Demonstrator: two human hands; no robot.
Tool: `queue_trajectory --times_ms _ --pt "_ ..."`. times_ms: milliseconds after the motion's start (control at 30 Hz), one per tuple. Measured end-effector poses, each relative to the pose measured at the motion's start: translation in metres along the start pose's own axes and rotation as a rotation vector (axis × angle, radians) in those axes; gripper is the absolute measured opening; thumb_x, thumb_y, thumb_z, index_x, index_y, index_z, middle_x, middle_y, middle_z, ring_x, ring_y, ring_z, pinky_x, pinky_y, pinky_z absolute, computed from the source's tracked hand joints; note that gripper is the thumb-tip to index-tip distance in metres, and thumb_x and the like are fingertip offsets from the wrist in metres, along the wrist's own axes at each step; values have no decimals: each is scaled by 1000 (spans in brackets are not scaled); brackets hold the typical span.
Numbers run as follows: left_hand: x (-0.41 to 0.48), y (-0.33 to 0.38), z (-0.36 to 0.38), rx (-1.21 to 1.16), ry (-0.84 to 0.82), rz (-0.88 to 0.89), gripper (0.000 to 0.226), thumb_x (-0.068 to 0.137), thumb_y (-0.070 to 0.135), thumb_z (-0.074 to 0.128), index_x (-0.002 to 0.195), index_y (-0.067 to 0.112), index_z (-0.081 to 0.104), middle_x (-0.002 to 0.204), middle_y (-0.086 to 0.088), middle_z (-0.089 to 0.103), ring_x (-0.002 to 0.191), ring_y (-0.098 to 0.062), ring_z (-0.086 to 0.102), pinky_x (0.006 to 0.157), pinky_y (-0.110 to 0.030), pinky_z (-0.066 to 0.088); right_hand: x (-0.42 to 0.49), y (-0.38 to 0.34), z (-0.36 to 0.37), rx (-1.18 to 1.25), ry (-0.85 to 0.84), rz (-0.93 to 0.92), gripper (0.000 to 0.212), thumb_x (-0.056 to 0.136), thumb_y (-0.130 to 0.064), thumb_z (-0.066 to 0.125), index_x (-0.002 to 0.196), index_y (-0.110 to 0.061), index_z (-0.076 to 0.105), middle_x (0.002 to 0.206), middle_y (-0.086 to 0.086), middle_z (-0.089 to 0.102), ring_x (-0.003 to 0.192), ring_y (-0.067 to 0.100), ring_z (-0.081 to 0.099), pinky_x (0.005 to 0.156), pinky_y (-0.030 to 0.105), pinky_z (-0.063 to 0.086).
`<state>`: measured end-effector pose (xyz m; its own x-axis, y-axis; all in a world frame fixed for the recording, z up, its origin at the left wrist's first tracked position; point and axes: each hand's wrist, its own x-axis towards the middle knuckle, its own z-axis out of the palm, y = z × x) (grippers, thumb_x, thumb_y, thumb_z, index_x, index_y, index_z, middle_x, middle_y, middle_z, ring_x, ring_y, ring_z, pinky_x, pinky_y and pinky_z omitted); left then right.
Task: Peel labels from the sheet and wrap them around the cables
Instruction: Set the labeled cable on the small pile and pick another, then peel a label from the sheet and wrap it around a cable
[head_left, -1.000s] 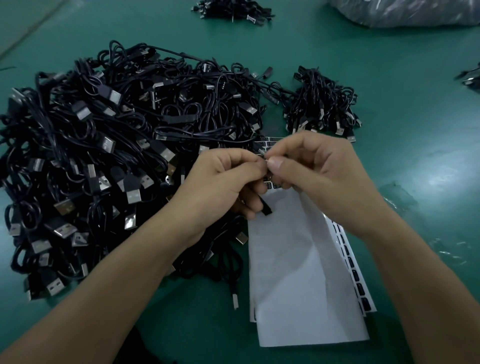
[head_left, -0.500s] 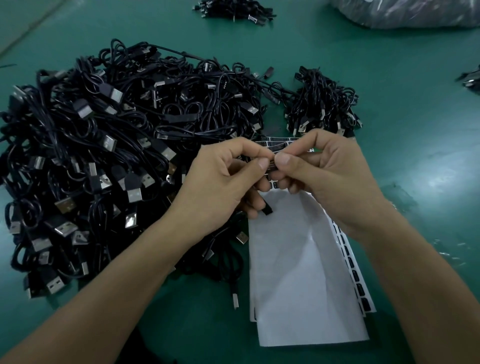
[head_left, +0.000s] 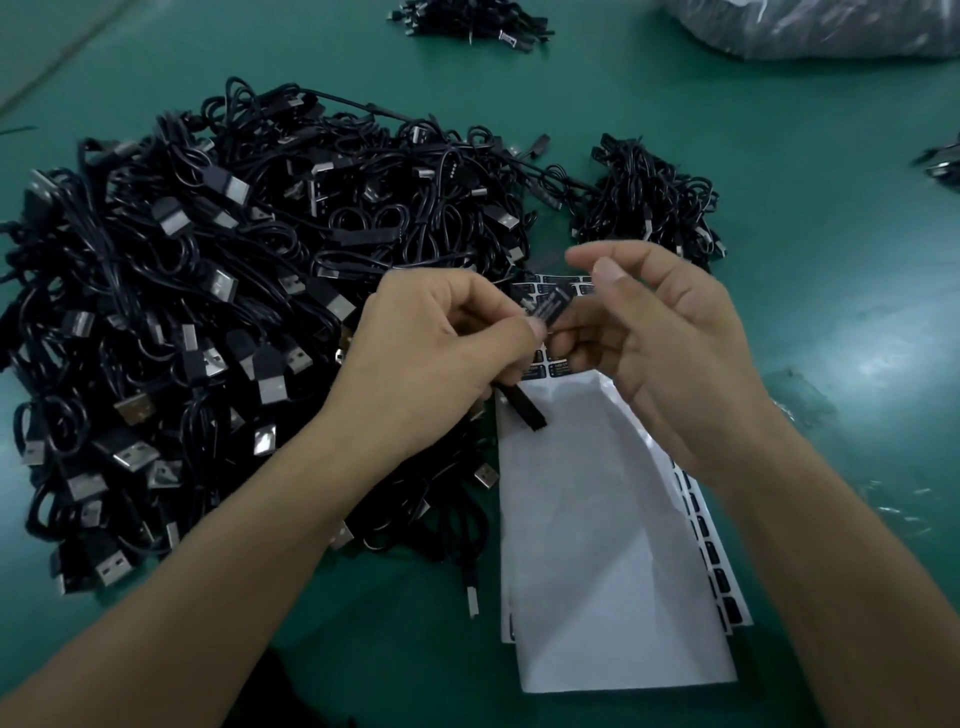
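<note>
Black label (head_left: 549, 307) stands out as a flag from the cable (head_left: 525, 409), which the left hand (head_left: 441, 353) pinches above the far end of the label sheet (head_left: 597, 519). The right hand (head_left: 670, 353), pinching the label half a second ago, has let go: thumb and forefinger spread, holding nothing. Judgement: this wrap looks finished; set the cable aside and peel the next label.

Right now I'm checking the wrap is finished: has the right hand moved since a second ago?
Yes. The right hand opened; its thumb lifted up and right, off the cable, toward the small pile.
</note>
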<state>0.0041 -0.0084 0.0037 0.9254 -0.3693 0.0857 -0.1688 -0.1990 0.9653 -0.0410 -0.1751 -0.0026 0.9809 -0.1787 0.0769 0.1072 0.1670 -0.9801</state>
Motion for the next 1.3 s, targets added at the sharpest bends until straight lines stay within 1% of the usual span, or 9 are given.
queue_trajectory --times_ms 233,400,567,700,833,933,1100,1200,1300 --pt "0 23 -5 -223 202 78 11 85 17 76 75 21 74 65 12 68 57 4 58 53 -9 43 -17 -4 21 -299 -205 -3 28 74 -30 83 98 -21 70 81 -1 75 66 14 70 52 22 51" --pt "-1 23 -10 -341 262 -5 15 91 18 71 77 20 69 66 1 58 45 -4 44 40 -16 39 -30 7 41 -757 -293 -199 26 75 -34 85 87 -30 63 65 -16 61 62 2 60 52 11 39" --pt "4 22 -15 -441 358 -10 16 97 9 63 81 13 60 68 2 54 46 -6 49 44 -20 46 -29 10 45 -689 -178 -127 19 84 -24 75 89 -35 61 72 -14 67 61 3 60 55 11 42" --pt "6 22 -24 -489 399 -23 25 99 12 57 74 13 56 62 3 55 48 -11 54 46 -25 50 -22 -1 33 -463 -94 -112 33 92 -18 71 117 -33 57 79 2 74 67 14 68 60 29 55" --pt "7 23 -25 -523 325 -142 29 105 28 47 103 8 67 68 -3 68 53 -16 63 48 -28 53 -9 -5 9 -385 110 -148 25 92 -13 70 110 -30 61 77 -3 74 64 3 68 57 12 49" --pt "5 22 -22 -463 255 -147 21 102 22 54 97 7 67 64 -1 65 51 -14 61 46 -27 51 8 -1 -11 -427 318 -135 20 89 -16 73 108 -21 67 67 -10 73 57 0 65 55 13 48" --pt "4 16 -17 -360 218 -127 19 100 14 57 84 11 67 61 1 63 48 -12 59 44 -24 49 54 -13 -38 -592 589 -123 21 80 -29 74 100 -24 71 65 -11 70 65 8 65 77 38 59" --pt "5 14 -17 -329 212 -123 19 100 14 58 84 12 67 61 3 64 48 -11 59 43 -22 48 84 -26 -45 -662 671 -161 19 85 -23 70 104 -25 72 58 -15 62 57 -1 59 73 19 57" --pt "6 13 -18 -312 213 -118 18 99 14 58 84 11 67 60 4 64 48 -11 59 42 -21 47 107 -35 -49 -768 703 -123 36 90 -19 65 125 -10 68 79 -6 68 55 0 52 52 5 42"
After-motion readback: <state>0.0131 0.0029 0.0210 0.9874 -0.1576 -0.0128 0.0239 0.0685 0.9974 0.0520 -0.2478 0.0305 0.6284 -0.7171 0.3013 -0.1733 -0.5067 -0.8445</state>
